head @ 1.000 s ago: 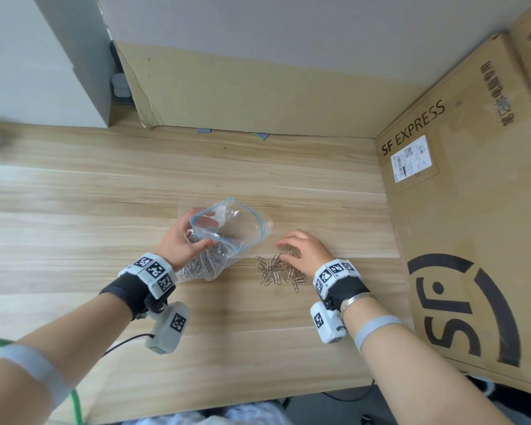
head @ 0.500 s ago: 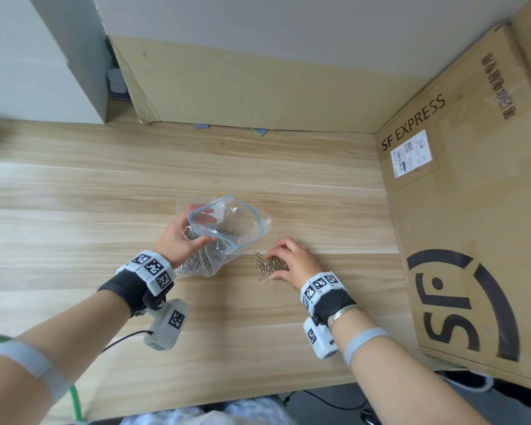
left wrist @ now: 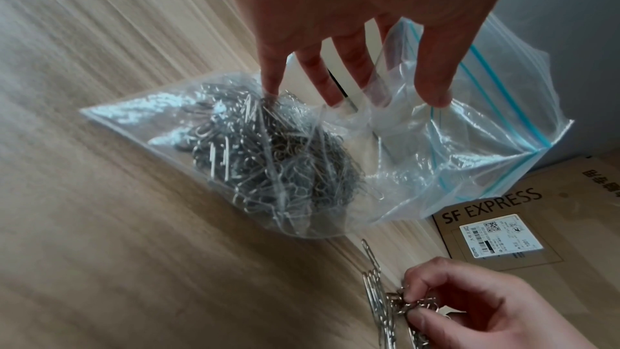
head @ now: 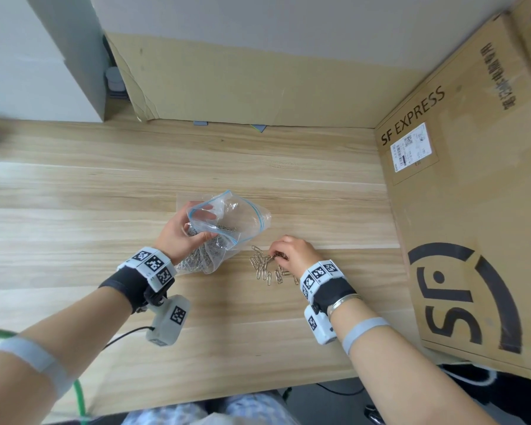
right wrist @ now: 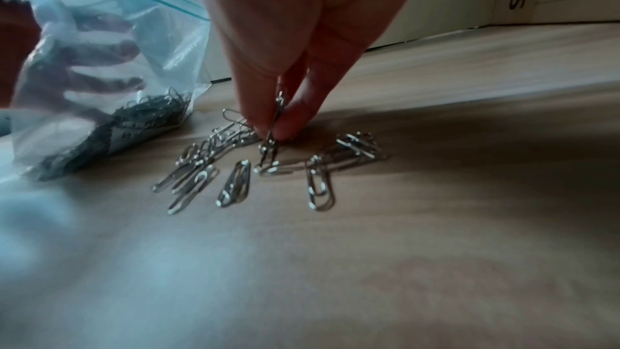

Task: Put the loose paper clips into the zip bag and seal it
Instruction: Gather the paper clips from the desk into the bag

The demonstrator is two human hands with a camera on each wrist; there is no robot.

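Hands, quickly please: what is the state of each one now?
Left hand: holds the zip bag mouth open.
Right hand: fingers pinch several paper clips.

On the worktop [head: 74, 240], the zip bag [head: 227, 228] lies left of the loose paper clips [head: 265, 268], with more clips inside it. A cardboard box [head: 472, 210] stands at the right, and a cardboard sheet [head: 242, 87] stands behind.

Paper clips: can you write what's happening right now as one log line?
step: gathering clips | left hand: holds zip bag mouth open | right hand: pinches loose paper clips on table | bag: unsealed, many clips inside
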